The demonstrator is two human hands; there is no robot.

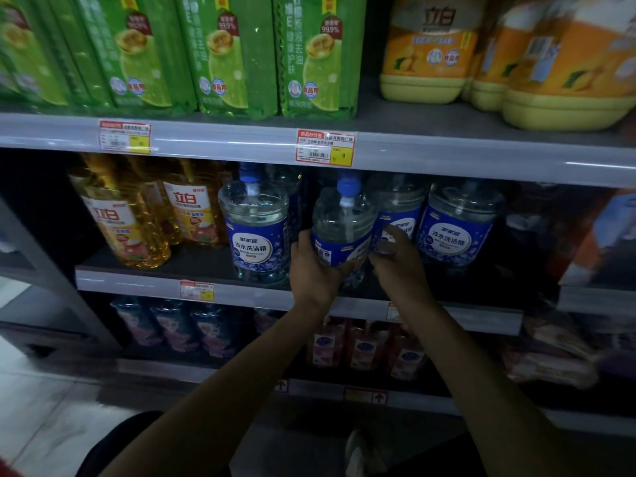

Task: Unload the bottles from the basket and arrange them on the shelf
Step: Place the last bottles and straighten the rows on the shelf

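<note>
A clear bottle with a blue cap and blue label (342,222) stands at the front of the middle shelf (137,280). My left hand (311,266) grips its lower left side and my right hand (395,259) holds its lower right side. A matching bottle (256,232) stands to its left and two more (456,228) to its right. The basket is not in view.
Yellow bottles (127,222) fill the left of the middle shelf. Green packs (227,53) and orange jugs (430,53) line the top shelf. Red and blue packs (364,346) sit on the shelf below. Pale floor tiles (41,407) lie at the lower left.
</note>
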